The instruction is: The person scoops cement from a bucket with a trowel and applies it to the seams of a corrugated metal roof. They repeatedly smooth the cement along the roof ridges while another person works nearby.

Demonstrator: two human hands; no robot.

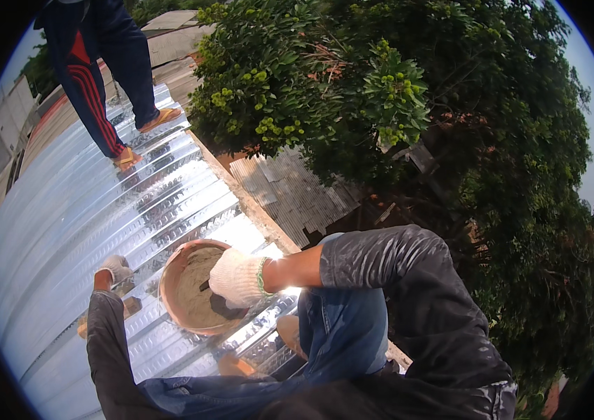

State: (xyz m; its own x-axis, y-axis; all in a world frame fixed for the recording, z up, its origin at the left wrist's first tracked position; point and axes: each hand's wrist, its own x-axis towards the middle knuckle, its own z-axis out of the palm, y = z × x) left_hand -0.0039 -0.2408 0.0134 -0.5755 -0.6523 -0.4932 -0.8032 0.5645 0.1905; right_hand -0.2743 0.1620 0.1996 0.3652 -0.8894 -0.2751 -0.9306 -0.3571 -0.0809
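A round reddish-brown basin (167, 294) stands on the ribbed metal roof in front of me, with grey wet mortar (199, 269) inside. My right hand (236, 278), in a white knitted glove with a green cuff edge, is closed over the basin's right side. It grips a trowel (221, 306); the dark end of the handle pokes out past my fingers, and the grey blade is partly hidden in the mortar. My left hand (115, 267), also gloved, is curled low over the roof sheet left of the basin. Whatever its fingers hold, if anything, is hidden.
Shiny corrugated sheets (87, 224) slope beneath me, bordered on the right by a masonry edge (248, 203). Beyond it lie a drop, a lower rusty roof (297, 192) and leafy trees (493, 140). Another person (101, 77) in dark trousers and sandals stands farther up the roof.
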